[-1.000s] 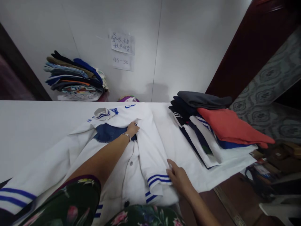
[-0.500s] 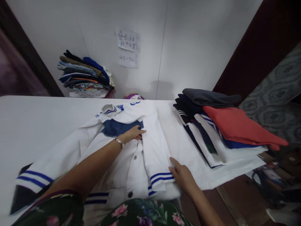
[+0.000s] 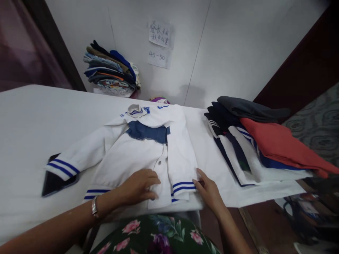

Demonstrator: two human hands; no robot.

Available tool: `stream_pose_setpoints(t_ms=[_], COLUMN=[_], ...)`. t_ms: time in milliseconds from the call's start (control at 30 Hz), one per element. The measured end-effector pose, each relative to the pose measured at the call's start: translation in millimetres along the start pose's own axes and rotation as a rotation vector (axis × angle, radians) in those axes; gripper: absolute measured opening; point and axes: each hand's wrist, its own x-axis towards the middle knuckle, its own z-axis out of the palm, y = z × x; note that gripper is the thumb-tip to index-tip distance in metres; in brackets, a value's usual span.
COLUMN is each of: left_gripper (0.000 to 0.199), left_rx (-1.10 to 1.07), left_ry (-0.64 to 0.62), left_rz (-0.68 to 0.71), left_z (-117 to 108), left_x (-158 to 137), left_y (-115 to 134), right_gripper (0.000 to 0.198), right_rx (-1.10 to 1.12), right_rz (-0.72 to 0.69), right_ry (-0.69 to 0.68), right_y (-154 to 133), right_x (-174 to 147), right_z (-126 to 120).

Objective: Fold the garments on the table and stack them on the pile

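A white jacket (image 3: pixel 127 158) with blue stripes at the cuffs and hem lies spread on the table, with a dark blue panel (image 3: pixel 150 133) across its chest. My left hand (image 3: pixel 140 186) is over the lower front beside the button edge, thumb and fingers apart, nothing visible in it. At the outer edge of the right-hand sleeve (image 3: pixel 181 155), my right hand (image 3: pixel 208 190) touches near the striped cuff with thumb and forefinger spread. That sleeve runs straight down along the jacket front. The other sleeve (image 3: pixel 87 150) slants out to the left, its cuff over a dark flat object (image 3: pixel 59 181).
A pile of folded clothes (image 3: pixel 238 141) sits at the right, with a red garment (image 3: pixel 283 144) and a dark grey one (image 3: pixel 249 108) on top. Another stack of clothes (image 3: pixel 112 72) stands against the wall at the back left. Handwritten paper notes (image 3: pixel 161 35) hang on the wall.
My left hand has come away from the blue chest panel and down to the lower front. My right hand stays by the cuff. The camera view has shifted left.
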Motion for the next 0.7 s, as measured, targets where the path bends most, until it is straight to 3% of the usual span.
stream_pose_setpoints(t_ms=[100,200,267,367,467,567,700], left_gripper=[0.074,0.097,0.093,0.069,0.05,0.043,0.037], left_rx=[0.035,0.069,0.079,0.116,0.127,0.055,0.058], left_ry=[-0.001,0.026,0.003,-0.063,-0.049,0.04,-0.032], left_rz=[0.077,0.087,0.07,0.015,-0.09,-0.151,-0.11], left_z=[17,22,22,20,16,12,16], left_x=[-21,-29,-28,-19,-8,-4,-11], left_y=[4,6,7,8,12,19,27], right_gripper=[0.062,0.066,0.066,0.065,0.068,0.066,0.063], right_rx=[0.11,0.209,0.265,0.382,0.558,0.683,0.681], right_rz=[0.03,0.045,0.046,0.08,0.116,0.131,0.162], right_ry=[-0.067,-0.122,-0.148,-0.144,-0.072,0.035,0.058], right_y=[2,5,6,3,-4,-6,0], right_x=[-2,-6,-8,-8,-6,-4,-7], right_z=[2,5,7,7,-3,-15,-18])
